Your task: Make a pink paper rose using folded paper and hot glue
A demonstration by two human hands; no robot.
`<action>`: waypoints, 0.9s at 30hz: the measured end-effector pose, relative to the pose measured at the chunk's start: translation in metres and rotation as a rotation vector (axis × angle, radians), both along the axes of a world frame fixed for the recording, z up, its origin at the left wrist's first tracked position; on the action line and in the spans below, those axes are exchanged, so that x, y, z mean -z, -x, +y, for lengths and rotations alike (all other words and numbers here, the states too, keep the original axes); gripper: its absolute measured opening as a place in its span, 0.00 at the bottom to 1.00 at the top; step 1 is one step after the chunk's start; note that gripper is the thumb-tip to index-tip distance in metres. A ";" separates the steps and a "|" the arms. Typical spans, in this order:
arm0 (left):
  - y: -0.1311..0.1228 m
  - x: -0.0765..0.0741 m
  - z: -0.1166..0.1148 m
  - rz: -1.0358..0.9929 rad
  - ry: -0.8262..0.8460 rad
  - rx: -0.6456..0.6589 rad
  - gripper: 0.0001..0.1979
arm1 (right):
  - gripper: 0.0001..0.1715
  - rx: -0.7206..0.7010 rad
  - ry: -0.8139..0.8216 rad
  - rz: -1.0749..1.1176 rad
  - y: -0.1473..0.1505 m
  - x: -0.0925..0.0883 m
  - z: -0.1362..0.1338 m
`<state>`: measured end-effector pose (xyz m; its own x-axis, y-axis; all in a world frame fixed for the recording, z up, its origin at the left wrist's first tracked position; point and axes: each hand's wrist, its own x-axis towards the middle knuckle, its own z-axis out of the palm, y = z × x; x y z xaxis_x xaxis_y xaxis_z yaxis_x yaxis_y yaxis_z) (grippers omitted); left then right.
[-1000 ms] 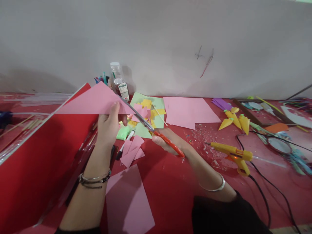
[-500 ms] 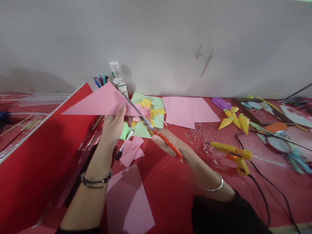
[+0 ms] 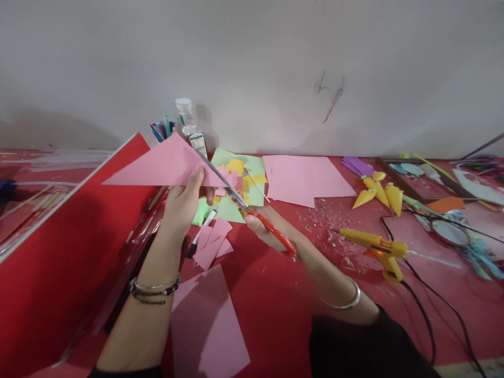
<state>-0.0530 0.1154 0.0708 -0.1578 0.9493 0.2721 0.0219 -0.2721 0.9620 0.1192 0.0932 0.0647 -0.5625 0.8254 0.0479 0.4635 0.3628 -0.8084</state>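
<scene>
My left hand [image 3: 187, 202] pinches a pink paper triangle [image 3: 161, 163] near its right end, thumb on top, holding it up above the table. Wrapped round the orange handles of a pair of scissors [image 3: 271, 228] is my right hand [image 3: 268, 226]. The metal blades point up and left, lying along the triangle's right slanting edge; whether they are fully closed I cannot tell. Below my hands lie several small pink paper pieces [image 3: 212, 244] beside a black-and-white marker [image 3: 202, 233]. A larger pink sheet [image 3: 208, 325] rests nearest me.
A yellow glue gun [image 3: 374, 241] with a black cord lies at right, near pencil shavings [image 3: 334, 226] and yellow paper cones [image 3: 380, 194]. A red board [image 3: 79, 252] leans at left. Against the wall stand a clear bottle [image 3: 189, 118], pens [image 3: 163, 128] and a pink sheet [image 3: 303, 178].
Almost nothing differs. The triangle's left tip has shifted very slightly to the right, and the scissors' handles sit a touch further right.
</scene>
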 end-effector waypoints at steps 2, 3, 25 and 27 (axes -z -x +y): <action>0.000 0.001 0.000 -0.012 0.010 0.002 0.18 | 0.33 -0.004 -0.001 0.014 0.001 0.001 0.000; 0.000 0.001 0.000 -0.015 0.016 0.001 0.17 | 0.32 -0.001 0.002 0.015 0.001 0.001 0.000; 0.005 -0.002 -0.001 0.048 -0.021 -0.011 0.14 | 0.28 0.049 -0.008 0.019 -0.004 -0.002 0.004; 0.006 -0.006 -0.002 0.051 -0.057 -0.018 0.10 | 0.28 0.020 -0.009 -0.018 -0.006 -0.003 0.004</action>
